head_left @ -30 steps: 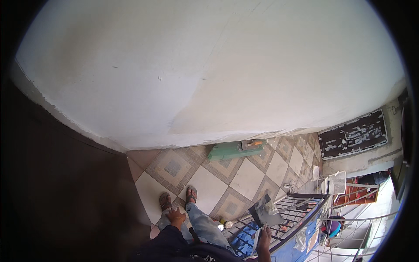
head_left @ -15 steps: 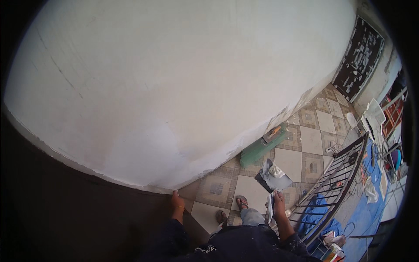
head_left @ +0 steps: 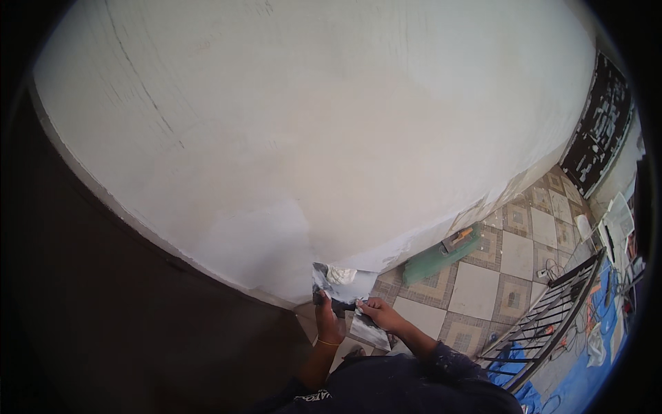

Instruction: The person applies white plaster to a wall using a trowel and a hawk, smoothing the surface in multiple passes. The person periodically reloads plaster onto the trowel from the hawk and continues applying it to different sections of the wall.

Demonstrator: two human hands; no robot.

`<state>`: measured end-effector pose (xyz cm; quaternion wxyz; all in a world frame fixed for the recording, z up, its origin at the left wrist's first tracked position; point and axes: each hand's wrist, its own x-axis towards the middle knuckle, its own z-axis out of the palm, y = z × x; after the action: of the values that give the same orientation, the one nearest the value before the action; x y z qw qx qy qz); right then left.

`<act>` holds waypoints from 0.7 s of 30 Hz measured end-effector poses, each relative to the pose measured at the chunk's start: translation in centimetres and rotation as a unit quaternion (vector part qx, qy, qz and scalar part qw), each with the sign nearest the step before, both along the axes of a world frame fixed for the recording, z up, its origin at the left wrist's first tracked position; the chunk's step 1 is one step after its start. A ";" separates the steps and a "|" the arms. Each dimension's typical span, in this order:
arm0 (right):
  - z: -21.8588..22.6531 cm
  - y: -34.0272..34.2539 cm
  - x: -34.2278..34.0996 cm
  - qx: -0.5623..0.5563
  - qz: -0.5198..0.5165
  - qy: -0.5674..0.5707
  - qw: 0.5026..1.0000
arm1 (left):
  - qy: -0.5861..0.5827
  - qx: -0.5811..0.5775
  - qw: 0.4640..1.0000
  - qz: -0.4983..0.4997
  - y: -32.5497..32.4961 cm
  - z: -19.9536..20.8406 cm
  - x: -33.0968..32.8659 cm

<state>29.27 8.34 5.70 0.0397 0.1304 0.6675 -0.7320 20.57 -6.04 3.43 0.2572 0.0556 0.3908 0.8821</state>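
Note:
In front of the wall's lower edge, my left hand [head_left: 329, 321] grips the near side of a flat grey metal plate [head_left: 362, 282]. A lump of white putty [head_left: 341, 275] lies on it, and smears cover its surface. Beside it my right hand [head_left: 380, 314] is closed at the plate's near right corner. A second flat metal blade [head_left: 371, 332], smeared white, shows below that hand and seems held in it; its handle is hidden. Beyond the plate rises the off-white wall [head_left: 331, 159], with a brighter white patch [head_left: 256, 238] near its bottom.
A green board [head_left: 434, 264] lies along the wall's foot with an orange-handled trowel [head_left: 460, 238] on it. Patterned tiles [head_left: 476, 290] run to a dark, white-spotted door [head_left: 601, 124]. A dark metal railing [head_left: 552, 324] borders the right, with blue sheeting [head_left: 586, 376] beyond.
My left hand has left the wall's bottom edge and taken hold of the plate. My right hand has brought plate and putty leftward to meet it. The view has shifted left.

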 end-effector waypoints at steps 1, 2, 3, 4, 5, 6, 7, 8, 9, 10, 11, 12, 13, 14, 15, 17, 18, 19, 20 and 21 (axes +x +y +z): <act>0.6 -0.5 -1.0 0.018 0.045 0.000 0.999 | 0.099 -0.085 0.990 0.053 -0.9 0.6 -0.7; 1.3 -0.8 -1.9 -0.006 0.071 0.040 0.997 | 0.173 -0.135 0.971 0.092 -2.2 0.9 -1.1; 2.2 -0.8 -2.5 -0.056 0.048 0.041 0.996 | 0.190 -0.130 0.962 0.145 -3.5 1.0 -1.6; 3.1 -0.7 -3.3 -0.097 0.018 0.046 0.994 | 0.168 -0.115 0.959 0.195 -5.3 1.1 -1.9; 4.0 -0.4 -4.0 -0.140 -0.011 0.051 0.989 | 0.143 -0.101 0.954 0.244 -7.0 1.2 -2.1; 5.2 1.0 -4.7 -0.202 -0.056 0.004 0.978 | 0.134 -0.093 0.945 0.284 -8.8 1.3 -2.1; 6.4 2.1 -5.8 -0.260 -0.106 0.021 0.960 | 0.053 -0.040 0.945 0.321 -10.4 1.5 -2.1; 7.8 3.3 -6.7 -0.300 -0.140 0.079 0.940 | 0.007 0.010 0.939 0.344 -12.2 1.7 -1.6; 9.2 4.0 -7.9 -0.326 -0.177 0.169 0.913 | -0.004 0.012 0.941 0.339 -13.5 1.9 -1.2; 10.8 4.7 -9.4 -0.282 -0.231 0.219 0.905 | 0.006 0.018 0.943 0.333 -14.7 2.1 -0.6; 12.4 5.2 -10.9 -0.220 -0.258 0.235 0.911 | 0.026 0.025 0.945 0.326 -15.6 2.2 -0.1; 14.1 5.4 -12.3 -0.152 -0.255 0.281 0.913 | -0.009 0.039 0.947 0.319 -16.4 2.3 0.4; 15.8 5.6 -14.0 0.028 -0.284 0.249 0.926 | -0.032 0.055 0.948 0.311 -17.1 2.4 0.8; 17.4 5.2 -15.5 0.222 -0.325 0.324 0.860 | -0.055 0.066 0.949 0.303 -17.5 2.4 1.2; 19.1 5.4 -16.8 0.403 -0.338 0.364 0.769 | -0.058 0.073 0.953 0.290 -17.8 2.4 1.6; 21.9 5.6 -19.1 0.523 -0.397 0.378 0.652 | -0.061 0.077 0.959 0.266 -18.4 2.4 2.3; 23.0 5.7 -20.1 0.527 -0.425 0.353 0.646 | -0.079 0.075 0.960 0.259 -18.6 2.4 2.7; 23.9 5.7 -21.2 0.541 -0.454 0.354 0.614 | -0.094 0.073 0.960 0.254 -18.8 2.3 3.2; 24.3 5.4 -22.4 0.536 -0.452 0.328 0.633 | -0.095 0.075 0.965 0.235 -18.9 2.2 3.6; 24.6 5.3 -23.2 0.533 -0.456 0.311 0.641 | -0.101 0.072 0.965 0.233 -19.1 2.2 4.1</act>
<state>6.02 13.68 30.28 -0.5856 0.1819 0.7709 -0.1723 24.63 -25.13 5.59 0.0782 -0.1075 0.3008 0.9444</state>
